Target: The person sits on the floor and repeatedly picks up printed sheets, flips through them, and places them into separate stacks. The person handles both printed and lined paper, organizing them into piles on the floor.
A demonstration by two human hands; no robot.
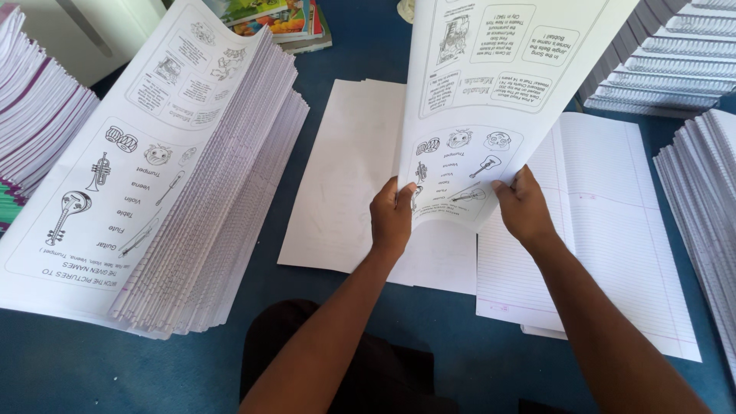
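Both my hands hold up one large white printed sheet [491, 100] with line drawings of musical instruments and text boxes. My left hand [391, 218] pinches its lower left edge. My right hand [525, 207] grips its lower right edge. The sheet is lifted and curved above blank white sheets [345, 176] lying flat on the blue surface [429, 337]. To the right of these lies a stack of ruled sheets [606, 222].
A tall leaning stack of the same printed sheets [153, 184] stands at the left. More paper stacks sit at the far left [34, 107], upper right [675, 54] and right edge [705, 207]. Colourful books [280, 19] lie at the top. My dark-clad knee [345, 368] is below.
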